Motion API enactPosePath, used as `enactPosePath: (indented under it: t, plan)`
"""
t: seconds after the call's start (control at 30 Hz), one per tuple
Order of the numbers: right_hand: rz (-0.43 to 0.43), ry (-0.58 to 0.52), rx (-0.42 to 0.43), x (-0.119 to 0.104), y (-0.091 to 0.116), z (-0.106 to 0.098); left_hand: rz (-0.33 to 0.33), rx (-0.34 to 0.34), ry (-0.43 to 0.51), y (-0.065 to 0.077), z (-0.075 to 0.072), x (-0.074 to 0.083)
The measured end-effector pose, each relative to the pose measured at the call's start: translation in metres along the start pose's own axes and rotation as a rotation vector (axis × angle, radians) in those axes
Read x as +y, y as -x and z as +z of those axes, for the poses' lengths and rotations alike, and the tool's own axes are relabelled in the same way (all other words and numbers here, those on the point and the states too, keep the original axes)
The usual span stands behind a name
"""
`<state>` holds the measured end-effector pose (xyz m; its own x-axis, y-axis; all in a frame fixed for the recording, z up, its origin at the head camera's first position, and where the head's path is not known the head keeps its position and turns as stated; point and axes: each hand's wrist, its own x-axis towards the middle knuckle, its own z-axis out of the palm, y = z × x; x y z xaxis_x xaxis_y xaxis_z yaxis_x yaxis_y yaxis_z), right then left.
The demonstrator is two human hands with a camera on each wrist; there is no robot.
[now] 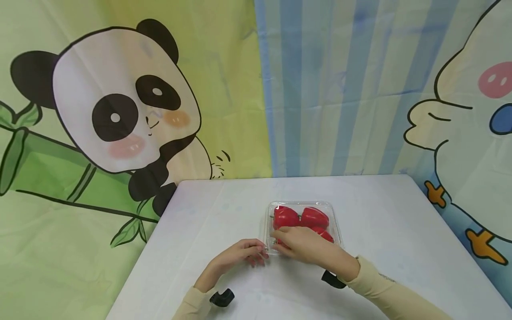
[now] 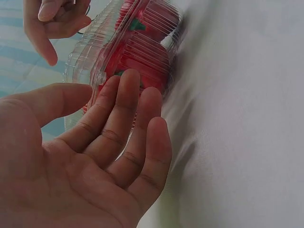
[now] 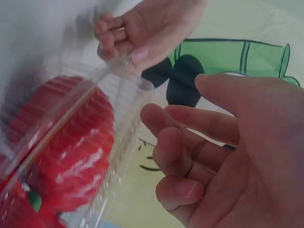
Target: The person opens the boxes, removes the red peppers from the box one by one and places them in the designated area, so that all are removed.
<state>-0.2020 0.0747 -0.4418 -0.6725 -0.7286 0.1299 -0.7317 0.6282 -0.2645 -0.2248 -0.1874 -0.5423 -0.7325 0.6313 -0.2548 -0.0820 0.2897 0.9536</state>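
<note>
A clear plastic clamshell box [image 1: 335, 222] with its lid down sits on the table, with several red bell peppers [image 1: 314, 218] inside. My left hand [image 1: 242, 254] is at the box's near left corner, its fingers loosely bent and holding nothing. In the left wrist view its thumb and fingertips lie close to the box rim [image 2: 97, 78]; whether they touch cannot be told. Above the near part of the box is my right hand [image 1: 304, 245], hiding some peppers from the head view. Its fingers [image 3: 173, 147] are loosely curled beside the lid, with nothing between them.
The white table [image 1: 224, 204] reaches back to a printed curtain [image 1: 224, 89] with a panda and blue stripes. A black strap end [image 1: 222, 298] hangs below the left wrist, and another black piece [image 1: 334, 280] below the right.
</note>
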Motion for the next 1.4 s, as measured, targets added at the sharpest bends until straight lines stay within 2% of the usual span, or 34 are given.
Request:
enactPosePath:
  t: [0.13,0.27,0.5,0.6,0.8,0.97,1.23,1.4]
  plan:
    - [-0.031,0.052,0.01,-0.008,-0.006,0.006,0.01,-0.017,0.022,-0.001,0.0,0.001]
    - [-0.017,0.119,0.001,-0.018,-0.011,0.015,0.014,-0.029,0.041,-0.002,-0.001,-0.002]
    - [-0.042,0.394,0.09,-0.033,-0.018,0.04,-0.008,-0.035,0.062,0.0,0.001,-0.005]
    - [-0.019,0.455,0.089,-0.038,-0.02,0.047,-0.011,-0.027,0.072,0.002,0.002,-0.006]
    - [0.074,0.439,0.054,-0.05,-0.025,0.052,-0.005,-0.026,0.087,0.002,0.003,-0.007]
    - [0.108,0.427,0.057,-0.055,-0.027,0.054,0.002,-0.026,0.085,0.001,0.005,-0.007]
    - [0.079,0.444,0.082,-0.053,-0.027,0.06,0.004,-0.036,0.103,0.001,0.005,-0.007]
    - [0.038,0.489,0.144,-0.052,-0.028,0.063,0.008,-0.038,0.107,0.0,0.005,-0.006]
